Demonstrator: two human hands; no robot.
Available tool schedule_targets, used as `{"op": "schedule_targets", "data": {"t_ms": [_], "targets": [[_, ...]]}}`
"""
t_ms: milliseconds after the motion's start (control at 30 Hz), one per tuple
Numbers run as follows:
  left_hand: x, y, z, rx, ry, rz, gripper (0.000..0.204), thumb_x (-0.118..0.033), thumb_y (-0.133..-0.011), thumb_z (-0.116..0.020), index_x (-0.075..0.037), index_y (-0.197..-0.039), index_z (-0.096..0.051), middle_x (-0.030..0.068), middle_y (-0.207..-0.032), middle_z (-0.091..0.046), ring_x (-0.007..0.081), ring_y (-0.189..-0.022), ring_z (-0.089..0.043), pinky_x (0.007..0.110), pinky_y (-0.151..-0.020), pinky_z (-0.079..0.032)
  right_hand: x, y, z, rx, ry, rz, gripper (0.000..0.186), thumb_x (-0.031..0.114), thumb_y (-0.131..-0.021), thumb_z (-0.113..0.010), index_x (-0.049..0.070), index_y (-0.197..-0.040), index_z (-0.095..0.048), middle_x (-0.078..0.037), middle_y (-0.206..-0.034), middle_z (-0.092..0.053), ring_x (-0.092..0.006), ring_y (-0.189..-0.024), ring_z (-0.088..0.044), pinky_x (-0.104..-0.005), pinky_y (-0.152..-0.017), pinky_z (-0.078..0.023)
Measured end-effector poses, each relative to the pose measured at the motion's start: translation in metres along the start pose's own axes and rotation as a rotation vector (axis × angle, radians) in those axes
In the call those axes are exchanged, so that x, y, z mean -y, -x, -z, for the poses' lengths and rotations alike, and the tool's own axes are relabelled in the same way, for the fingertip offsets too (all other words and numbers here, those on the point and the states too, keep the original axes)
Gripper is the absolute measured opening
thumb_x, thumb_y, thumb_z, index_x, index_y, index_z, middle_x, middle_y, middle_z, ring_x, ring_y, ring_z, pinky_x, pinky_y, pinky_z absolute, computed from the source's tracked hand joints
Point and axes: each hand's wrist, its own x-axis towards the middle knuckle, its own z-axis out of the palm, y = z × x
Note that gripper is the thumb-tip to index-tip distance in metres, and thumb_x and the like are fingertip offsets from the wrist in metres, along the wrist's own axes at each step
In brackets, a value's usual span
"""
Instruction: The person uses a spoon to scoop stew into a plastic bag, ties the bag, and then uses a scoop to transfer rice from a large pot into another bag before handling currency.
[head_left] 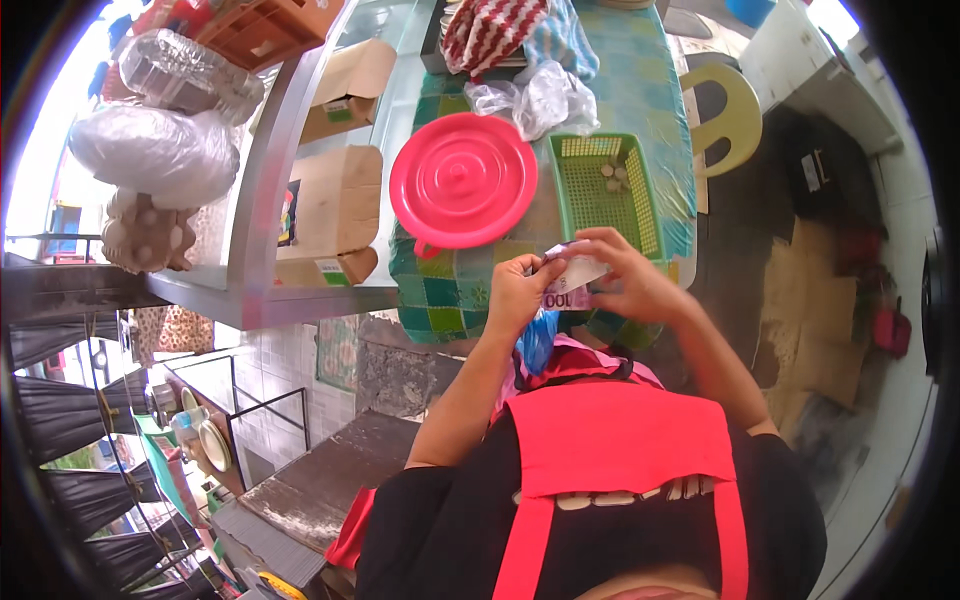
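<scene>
Banknotes [570, 298], purple and white, are held up in front of my chest near the table's near edge. My left hand [517, 292] grips them with the thumb on top and the fingers curled round. From the other side, my right hand [628, 275] pinches their upper part between thumb and fingers. Just beyond my hands stands a green plastic basket [562, 205] with several coins [614, 178] inside. To its left is a round pink-red plastic lid [462, 180] with a centre knob; what lies under it is hidden.
A patterned green cloth [440, 300] covers the table. Crumpled clear plastic bags [545, 100] and a striped red cloth [490, 35] lie at the far end. Cardboard boxes [340, 205] sit in the glass case on the left. A yellow-green chair [735, 115] stands right of the table.
</scene>
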Motion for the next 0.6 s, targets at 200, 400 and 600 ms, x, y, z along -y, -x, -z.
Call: {"op": "schedule_targets", "data": {"t_ms": [200,400,600], "targets": [[-0.013,-0.021,-0.011,0.068,-0.204,0.000,0.026,-0.016,-0.080,-0.072,-0.004,-0.064,-0.056,-0.0054,-0.058,-0.051,0.0021,-0.054,-0.042,0.020,-0.047,-0.035,-0.023,-0.016,0.030,-0.039,0.005,0.089,0.015,0.000,-0.075,-0.068,0.007,-0.089,-0.070,-0.006,-0.100,-0.057,-0.0184,-0.090,-0.058,-0.0297,-0.079,-0.048],[0.000,-0.007,-0.023,0.061,0.233,0.052,0.029,-0.015,-0.078,-0.075,-0.008,-0.065,-0.050,-0.0072,-0.061,-0.048,0.0005,-0.056,-0.039,0.018,-0.050,-0.033,-0.048,-0.044,0.036,-0.199,-0.571,-0.229,0.013,0.013,-0.086,-0.063,0.001,-0.086,-0.067,-0.005,-0.078,-0.062,-0.0132,-0.067,-0.059,-0.0272,-0.060,-0.048],[0.005,0.005,-0.066,-0.350,0.036,-0.225,0.021,-0.001,-0.077,-0.069,-0.006,-0.072,-0.049,-0.0015,-0.071,-0.056,0.0042,-0.068,-0.050,0.020,-0.063,-0.040,-0.077,-0.072,0.046,0.146,-0.387,-0.385,0.023,0.020,-0.088,-0.062,-0.002,-0.086,-0.065,-0.004,-0.058,-0.057,-0.0097,-0.048,-0.053,-0.0271,-0.042,-0.041]]}}
